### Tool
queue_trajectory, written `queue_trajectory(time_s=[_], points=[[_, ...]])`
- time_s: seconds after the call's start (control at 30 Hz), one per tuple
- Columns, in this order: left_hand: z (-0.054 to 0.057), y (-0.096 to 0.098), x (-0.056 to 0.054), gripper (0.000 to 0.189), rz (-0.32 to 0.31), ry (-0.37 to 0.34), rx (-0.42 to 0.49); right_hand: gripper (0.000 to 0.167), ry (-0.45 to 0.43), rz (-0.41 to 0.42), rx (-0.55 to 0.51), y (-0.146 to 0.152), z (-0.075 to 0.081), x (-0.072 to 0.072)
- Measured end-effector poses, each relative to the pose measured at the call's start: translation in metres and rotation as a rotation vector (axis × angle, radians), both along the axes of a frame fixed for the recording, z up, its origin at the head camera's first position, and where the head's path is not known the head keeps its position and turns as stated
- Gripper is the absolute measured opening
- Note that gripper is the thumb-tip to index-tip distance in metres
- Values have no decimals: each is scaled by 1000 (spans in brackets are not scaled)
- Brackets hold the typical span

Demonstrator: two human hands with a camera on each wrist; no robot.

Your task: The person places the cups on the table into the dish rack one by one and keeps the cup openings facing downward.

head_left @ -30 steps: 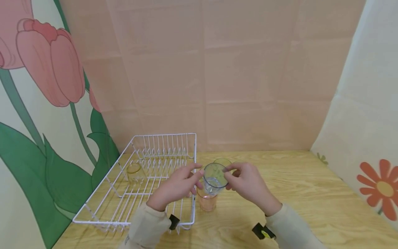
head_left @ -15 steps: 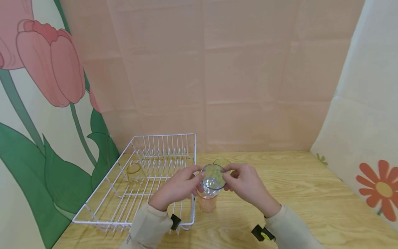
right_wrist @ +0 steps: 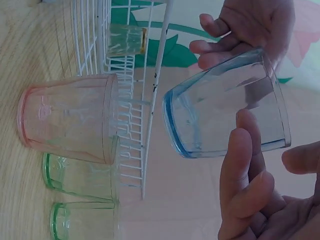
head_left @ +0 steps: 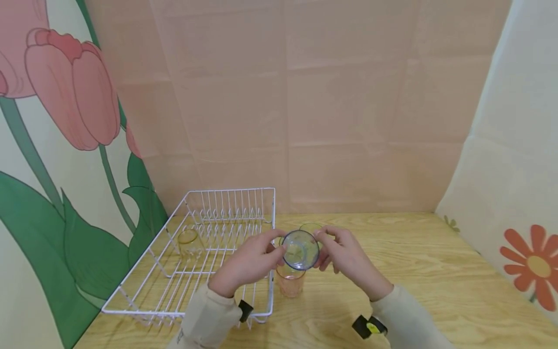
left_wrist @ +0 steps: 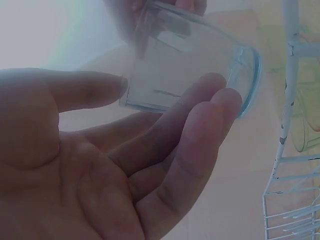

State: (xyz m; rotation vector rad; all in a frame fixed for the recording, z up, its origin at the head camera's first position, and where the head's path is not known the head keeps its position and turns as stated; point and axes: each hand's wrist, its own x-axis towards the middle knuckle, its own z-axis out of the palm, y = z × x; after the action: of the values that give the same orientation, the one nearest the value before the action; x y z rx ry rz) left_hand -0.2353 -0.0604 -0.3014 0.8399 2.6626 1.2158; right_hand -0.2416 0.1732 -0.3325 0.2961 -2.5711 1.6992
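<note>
Head view: a clear blue-tinted glass point(head_left: 301, 250) hangs above the table point(head_left: 392, 291) between both hands, its round mouth turned toward the wearer. The left hand point(head_left: 250, 259), at nine o'clock, pinches it, thumb at the rim and fingertips along the smooth wall. The right hand point(head_left: 348, 254), at three o'clock, has bent fingers against or just beside the glass; whether it grips, I cannot tell.

The wrist views show straight sides narrowing to a base where the blue deepens. At about half past six in the head view stands an upright pink glass point(head_left: 291, 285). At nine o'clock, the white wire rack point(head_left: 231, 189), its coating chipped, bears an amber-rimmed glass point(head_left: 191, 247).

Two green glasses, one nearer point(right_wrist: 82, 175) and one farther point(right_wrist: 87, 220), lie toward eight o'clock in the right wrist view, the farther cut off by the frame; in the head view they are mostly hidden. The left wrist view blurs them.
</note>
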Motion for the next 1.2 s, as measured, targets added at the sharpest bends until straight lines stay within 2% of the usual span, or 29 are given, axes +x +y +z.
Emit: queue_trajectory(time_s=[0.47, 0.73, 1.03, 1.2], points=[[-4, 1, 3, 37, -30, 58, -13, 51, -57, 15, 24, 2, -3, -4], [-2, 0, 2, 33, -17, 33, -16, 47, -60, 40, 55, 3, -1, -2], [-1, 0, 0, 42, 30, -32, 18, 45, -52, 113, 85, 5, 2, 0], [-1, 0, -1, 45, 61, -43, 29, 45, -60, 133, 90, 5, 1, 0]])
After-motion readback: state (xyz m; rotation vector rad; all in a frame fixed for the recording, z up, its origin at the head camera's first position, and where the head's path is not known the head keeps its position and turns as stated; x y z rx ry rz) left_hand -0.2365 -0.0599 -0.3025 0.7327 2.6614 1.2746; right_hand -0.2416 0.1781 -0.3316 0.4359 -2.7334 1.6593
